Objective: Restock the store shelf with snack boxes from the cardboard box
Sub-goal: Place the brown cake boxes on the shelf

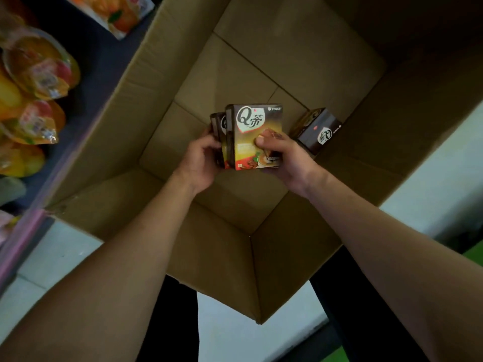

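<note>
Both hands (left (pixel 200 159), right (pixel 283 158)) are gripping snack boxes (pixel 254 137) being lifted out; one box (pixel 317 130) is being left in the carton (pixel 235 257).

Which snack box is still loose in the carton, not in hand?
The dark snack box by the cardboard box's right wall; no hand touches it, unlike the held boxes.

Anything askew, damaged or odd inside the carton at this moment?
Nothing looks damaged or spilled. The one loose snack box in the cardboard box lies tilted near the right wall rather than squared up. The left hand and right hand grip the held snack boxes together, apparently intact.
</note>
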`<state>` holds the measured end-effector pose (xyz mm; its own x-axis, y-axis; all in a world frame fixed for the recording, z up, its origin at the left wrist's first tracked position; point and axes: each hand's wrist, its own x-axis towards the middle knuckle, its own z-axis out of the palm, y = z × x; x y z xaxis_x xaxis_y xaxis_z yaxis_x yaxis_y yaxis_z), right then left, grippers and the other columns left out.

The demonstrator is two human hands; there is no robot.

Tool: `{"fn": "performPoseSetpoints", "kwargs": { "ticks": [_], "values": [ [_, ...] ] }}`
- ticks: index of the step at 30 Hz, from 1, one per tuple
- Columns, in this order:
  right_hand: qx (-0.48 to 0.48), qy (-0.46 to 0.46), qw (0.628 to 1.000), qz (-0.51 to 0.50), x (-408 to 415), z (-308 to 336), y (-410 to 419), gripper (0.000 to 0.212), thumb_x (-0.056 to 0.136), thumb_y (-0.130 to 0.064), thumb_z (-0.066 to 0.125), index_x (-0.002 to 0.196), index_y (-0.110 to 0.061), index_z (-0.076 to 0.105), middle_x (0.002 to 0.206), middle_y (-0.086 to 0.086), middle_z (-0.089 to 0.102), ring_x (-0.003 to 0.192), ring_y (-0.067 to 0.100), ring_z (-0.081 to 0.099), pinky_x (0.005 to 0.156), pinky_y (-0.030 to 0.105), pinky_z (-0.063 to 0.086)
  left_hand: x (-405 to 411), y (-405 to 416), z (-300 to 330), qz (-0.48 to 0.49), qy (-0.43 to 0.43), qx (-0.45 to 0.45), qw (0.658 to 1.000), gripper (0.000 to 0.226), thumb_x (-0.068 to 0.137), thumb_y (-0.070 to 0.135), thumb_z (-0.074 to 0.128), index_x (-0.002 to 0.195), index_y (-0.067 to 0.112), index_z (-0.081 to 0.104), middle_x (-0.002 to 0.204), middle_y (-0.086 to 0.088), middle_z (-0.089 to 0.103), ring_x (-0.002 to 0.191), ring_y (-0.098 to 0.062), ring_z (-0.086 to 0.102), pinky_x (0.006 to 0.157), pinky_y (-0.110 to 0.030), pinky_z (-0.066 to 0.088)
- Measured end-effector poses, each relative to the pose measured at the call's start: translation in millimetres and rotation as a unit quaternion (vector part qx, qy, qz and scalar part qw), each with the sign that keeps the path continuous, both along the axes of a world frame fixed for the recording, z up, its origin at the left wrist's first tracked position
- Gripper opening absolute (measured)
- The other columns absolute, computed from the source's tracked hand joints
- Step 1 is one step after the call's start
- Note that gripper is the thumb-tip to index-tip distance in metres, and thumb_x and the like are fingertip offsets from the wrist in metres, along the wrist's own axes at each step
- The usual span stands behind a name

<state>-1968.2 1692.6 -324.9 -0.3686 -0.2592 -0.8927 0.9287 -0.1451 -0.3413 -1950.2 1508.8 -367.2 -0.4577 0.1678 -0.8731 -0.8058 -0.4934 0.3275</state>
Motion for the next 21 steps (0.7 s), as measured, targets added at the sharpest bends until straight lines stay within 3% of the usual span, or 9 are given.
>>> {"fn": "performPoseSetpoints", "kwargs": {
  "ticks": [3, 5, 7, 9, 11, 13, 15, 19, 21],
  "values": [
    [0.000, -0.006, 1.000, -0.007, -2, -1, 3, 0.067, 0.075, -0.029, 0.071, 0.137, -0.019, 0.048, 0.118, 0.006, 0.069, 0.109, 0.026, 0.065, 0.095, 0.049, 0.047, -6, -6, 3, -0.031, 0.010, 0.052, 0.998, 0.038, 0.077, 0.043, 0.061, 0.110, 0.027, 0.072, 0.120, -0.006, 0.069, 0.108, -0.030, 0.063, 0.090, -0.046, 0.044],
    [-0.002, -0.009, 1.000, -0.005, -1, -1, 8, 0.061, 0.082, -0.024, 0.069, 0.138, -0.017, 0.046, 0.125, 0.009, 0.067, 0.114, 0.028, 0.065, 0.094, 0.052, 0.051, -11, -3, 6, -0.105, 0.011, 0.032, 0.994, 0.052, 0.081, 0.063, 0.056, 0.118, 0.029, 0.069, 0.128, -0.007, 0.066, 0.117, -0.032, 0.061, 0.103, -0.052, 0.041],
    [0.000, -0.012, 1.000, -0.003, 3, 1, 10, 0.058, 0.084, -0.017, 0.068, 0.137, -0.013, 0.047, 0.120, 0.009, 0.069, 0.109, 0.027, 0.067, 0.088, 0.047, 0.056, -18, 4, 18, -0.169, 0.000, -0.016, 0.985, 0.070, 0.068, 0.075, 0.065, 0.122, 0.030, 0.065, 0.123, -0.004, 0.069, 0.113, -0.029, 0.065, 0.103, -0.054, 0.042],
    [-0.003, -0.019, 1.000, -0.016, 6, 2, 10, 0.053, 0.085, -0.014, 0.067, 0.136, -0.012, 0.050, 0.119, 0.010, 0.070, 0.109, 0.028, 0.067, 0.087, 0.045, 0.057, -20, 9, 28, -0.192, -0.001, -0.053, 0.980, 0.105, 0.044, 0.077, 0.079, 0.134, 0.030, 0.052, 0.124, -0.002, 0.068, 0.111, -0.028, 0.066, 0.097, -0.053, 0.047],
    [-0.006, -0.025, 0.999, -0.048, 7, 2, 9, 0.053, 0.086, -0.014, 0.065, 0.137, -0.013, 0.050, 0.126, 0.013, 0.067, 0.116, 0.032, 0.064, 0.095, 0.049, 0.053, -18, 15, 33, -0.187, 0.028, -0.083, 0.979, 0.118, 0.042, 0.069, 0.085, 0.143, 0.035, 0.034, 0.136, -0.001, 0.059, 0.121, -0.029, 0.058, 0.100, -0.054, 0.044],
    [-0.006, -0.024, 0.997, -0.078, 3, 3, 8, 0.051, 0.088, -0.016, 0.064, 0.137, -0.014, 0.049, 0.128, 0.013, 0.065, 0.117, 0.032, 0.063, 0.098, 0.051, 0.051, -14, 21, 36, -0.191, 0.057, -0.110, 0.974, 0.104, 0.058, 0.054, 0.081, 0.145, 0.039, 0.025, 0.143, 0.000, 0.051, 0.127, -0.027, 0.052, 0.101, -0.050, 0.044],
    [-0.003, -0.020, 0.997, -0.079, 1, 5, 6, 0.048, 0.091, -0.017, 0.062, 0.137, -0.016, 0.049, 0.124, 0.010, 0.067, 0.113, 0.030, 0.064, 0.096, 0.051, 0.051, -13, 23, 38, -0.200, 0.073, -0.130, 0.968, 0.082, 0.067, 0.046, 0.073, 0.135, 0.048, 0.028, 0.140, 0.002, 0.052, 0.124, -0.024, 0.053, 0.090, -0.042, 0.048],
    [0.004, -0.043, 0.999, -0.013, 5, 8, 10, 0.045, 0.093, -0.028, 0.061, 0.136, -0.024, 0.048, 0.126, 0.006, 0.066, 0.116, 0.027, 0.063, 0.094, 0.061, 0.049, -20, 21, 47, -0.259, 0.094, -0.139, 0.951, 0.067, 0.054, 0.050, 0.081, 0.109, 0.059, 0.043, 0.120, 0.015, 0.063, 0.107, -0.010, 0.064, 0.070, -0.030, 0.054],
    [-0.012, -0.051, 0.999, 0.012, 7, 9, 12, 0.046, 0.094, -0.034, 0.059, 0.138, -0.027, 0.047, 0.130, 0.005, 0.064, 0.119, 0.026, 0.061, 0.095, 0.061, 0.048, -22, 21, 46, -0.263, 0.083, -0.135, 0.952, 0.066, 0.050, 0.049, 0.080, 0.107, 0.060, 0.047, 0.115, 0.017, 0.065, 0.101, -0.010, 0.067, 0.067, -0.032, 0.056]
  ]
}}
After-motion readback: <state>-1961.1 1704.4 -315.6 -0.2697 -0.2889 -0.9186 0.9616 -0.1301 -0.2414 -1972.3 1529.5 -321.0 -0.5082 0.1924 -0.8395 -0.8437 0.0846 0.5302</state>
